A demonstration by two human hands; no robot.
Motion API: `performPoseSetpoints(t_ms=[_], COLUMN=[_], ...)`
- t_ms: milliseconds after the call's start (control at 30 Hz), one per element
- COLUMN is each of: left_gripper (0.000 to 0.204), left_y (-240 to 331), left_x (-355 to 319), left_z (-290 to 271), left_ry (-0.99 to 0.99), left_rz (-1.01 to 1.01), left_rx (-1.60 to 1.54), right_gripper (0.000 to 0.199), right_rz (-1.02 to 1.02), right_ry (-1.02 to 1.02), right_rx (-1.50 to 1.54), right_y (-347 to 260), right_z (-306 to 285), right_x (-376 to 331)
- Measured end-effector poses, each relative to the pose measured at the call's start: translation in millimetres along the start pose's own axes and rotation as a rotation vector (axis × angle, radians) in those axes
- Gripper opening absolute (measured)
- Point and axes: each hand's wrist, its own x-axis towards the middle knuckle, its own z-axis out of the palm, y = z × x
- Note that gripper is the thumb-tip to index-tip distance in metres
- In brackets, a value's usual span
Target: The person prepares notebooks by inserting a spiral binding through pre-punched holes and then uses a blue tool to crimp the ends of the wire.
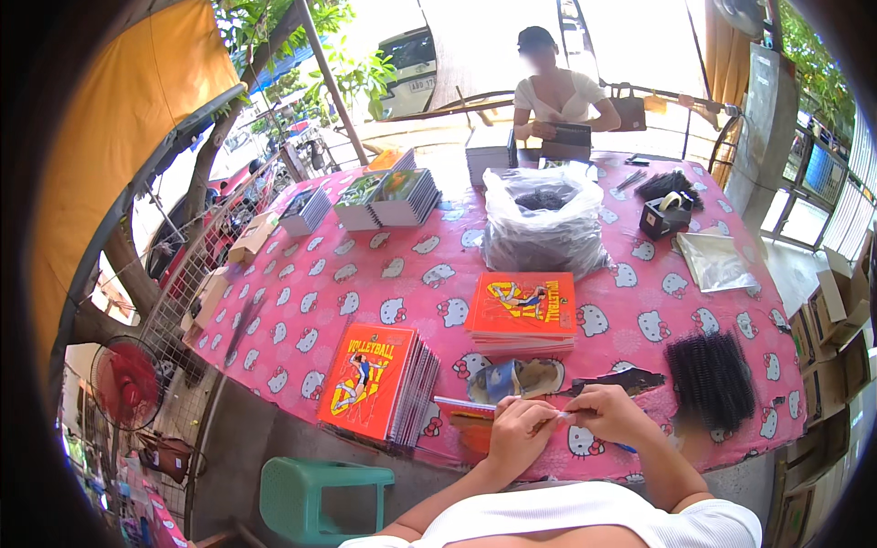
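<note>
My left hand (526, 433) is closed, its fingertips meeting those of my right hand (605, 411) near the table's front edge. Between the two pinches shows a small whitish bit, too small to name. Partly under my left hand lies a notebook (470, 426) with an orange-red cover. Left of it stands a stack of spiral notebooks (365, 379) with a volleyball player on the orange cover. Beyond my hands is a second stack of orange covers (522, 310). A bluish, worn flat piece (504, 380) and a dark torn patch (630, 380) lie just past my fingers.
Black binding coils (709, 379) lie in a bundle at right. A plastic bag (544, 224) of dark coils stands mid-table, near a tape dispenser (666, 217). More notebooks (402, 201) sit at far left. Opposite, a person (559, 96) handles a dark item. A green stool (315, 498) stands at front left.
</note>
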Motion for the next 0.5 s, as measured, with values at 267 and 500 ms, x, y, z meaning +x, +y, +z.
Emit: performPoseSetpoints(t_ms=[267, 500], left_gripper=[0.023, 0.008], left_y=[1, -4], left_x=[9, -2], left_z=[-12, -18], left_ry=[-0.112, -0.093], left_rz=[-0.123, -0.044], left_rx=[-0.019, 0.228], right_gripper=[0.025, 0.022], right_rz=[-0.023, -0.013], right_ry=[0.120, 0.042], right_rx=[-0.212, -0.242], right_y=[11, -4], right_z=[10, 7], right_x=[-2, 0])
